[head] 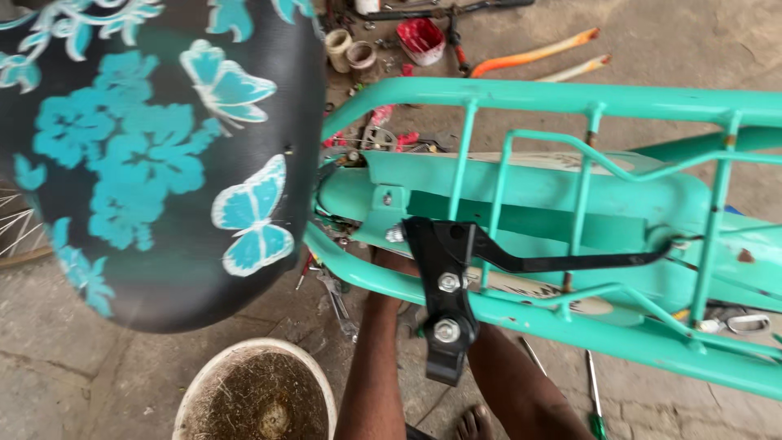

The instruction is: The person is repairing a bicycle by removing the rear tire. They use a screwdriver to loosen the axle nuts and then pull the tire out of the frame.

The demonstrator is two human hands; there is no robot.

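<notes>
I look down on a teal bicycle rear carrier (570, 96) and the teal mudguard (521, 191) beneath it. A black bracket (446, 314) with two silver bolts is clamped on the near carrier tube, and a black stay (570, 262) runs right from it. My left forearm rises from below, and my left hand (393, 262) goes under the near tube beside the bracket, its fingers hidden. A second bare limb (513, 383) comes up behind the bracket; my right hand does not show. A black saddle (155, 155) with teal flowers and butterflies fills the upper left.
A dirty white bucket (257, 395) stands on the concrete floor below the saddle. A wrench (338, 297) and a green-handled screwdriver (597, 420) lie on the floor. A red tub (421, 39), small cans and orange rods (533, 55) lie beyond. A bare foot (474, 424) shows at the bottom.
</notes>
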